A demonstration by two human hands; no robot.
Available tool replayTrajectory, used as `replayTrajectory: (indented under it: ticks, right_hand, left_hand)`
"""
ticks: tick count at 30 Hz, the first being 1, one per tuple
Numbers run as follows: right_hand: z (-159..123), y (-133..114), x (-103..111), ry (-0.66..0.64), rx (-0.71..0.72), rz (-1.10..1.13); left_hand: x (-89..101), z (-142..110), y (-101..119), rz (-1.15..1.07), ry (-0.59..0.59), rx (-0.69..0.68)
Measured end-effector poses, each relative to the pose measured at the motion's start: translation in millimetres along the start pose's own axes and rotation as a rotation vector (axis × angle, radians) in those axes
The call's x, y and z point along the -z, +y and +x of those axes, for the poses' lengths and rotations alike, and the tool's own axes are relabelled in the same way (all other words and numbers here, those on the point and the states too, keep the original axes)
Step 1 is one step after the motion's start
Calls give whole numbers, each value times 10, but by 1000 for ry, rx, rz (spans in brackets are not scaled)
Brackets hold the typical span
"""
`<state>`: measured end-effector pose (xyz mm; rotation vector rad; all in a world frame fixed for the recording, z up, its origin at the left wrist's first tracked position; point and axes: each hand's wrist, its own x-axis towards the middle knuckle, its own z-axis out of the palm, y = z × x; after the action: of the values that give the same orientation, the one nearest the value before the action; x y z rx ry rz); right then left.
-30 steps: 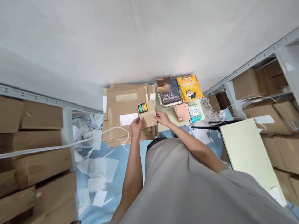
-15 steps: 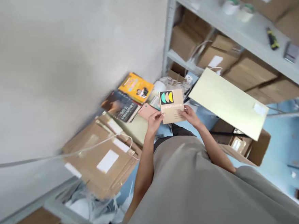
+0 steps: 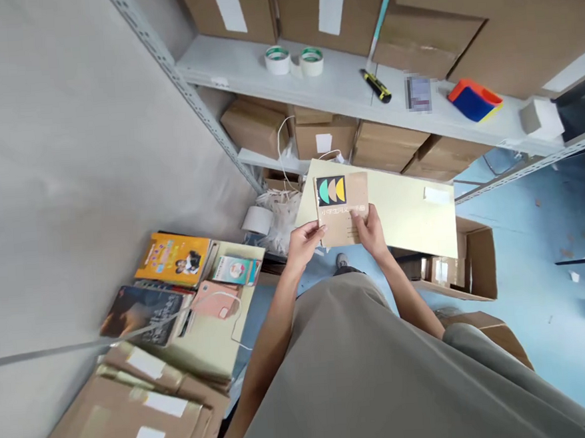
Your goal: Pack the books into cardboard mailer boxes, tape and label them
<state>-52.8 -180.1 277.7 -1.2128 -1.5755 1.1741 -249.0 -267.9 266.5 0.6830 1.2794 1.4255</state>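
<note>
A tan book (image 3: pixel 337 224) with a black panel and green, tan and yellow half-round shapes on its cover is held up in front of me. My left hand (image 3: pixel 305 242) pinches its lower left edge, thumb on the cover. On the right side, my right hand (image 3: pixel 370 230) grips the lower edge, its thumb also lying on the cover. Behind the book is a pale cream tabletop (image 3: pixel 397 212) with a white label on it. The fingers under the book are hidden.
To the left, another cream table (image 3: pixel 216 344) bears an orange book (image 3: pixel 174 259), a dark book (image 3: pixel 143 315) and a pink item (image 3: pixel 215 299). Flattened cardboard (image 3: pixel 106 419) lies nearer. A metal shelf (image 3: pixel 332 76) holds tape rolls (image 3: pixel 277 60), a cutter (image 3: pixel 376 86) and cartons.
My view and body have turned right, from the side table with books towards the shelf and cream tabletop. The book stays in both hands, now in front of that tabletop.
</note>
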Motion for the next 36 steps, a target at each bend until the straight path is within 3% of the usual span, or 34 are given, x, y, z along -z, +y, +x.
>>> replayTrajectory:
  ticks: [6,11,17,22,25,28,31,34,36]
  right_hand:
    - [824,128,717,14,87,65]
    - [1157,356,963,8,76,123]
    - [1396,660,1030,-49,46,145]
    - [1512,697,1010,83,197,-210]
    - [1481,600,884,16,247,-311]
    - [1406,473,737,-55,193,-210]
    - [1397,398,705,9,49,-111]
    - [1499,379,829,56,-28,20]
    - [1590,358,949,18,-8,154]
  left_hand:
    - [-960,664,31,-41,91,-2]
    - [-1394,883,13,-45,158,29]
    - [-1597,1037,-64,-67,247,57]
    - [-1711,1179,-90,43,297,11]
    - [-1789,1191,-111,230,289,-106]
    - [-1904,1119,-175,505,310,-169]
    - [-2014,1035,-225,795,307,-147]
    - [-2001,1055,-159,786,197,-246]
    - [-1884,1141,-40,645,245,-322]
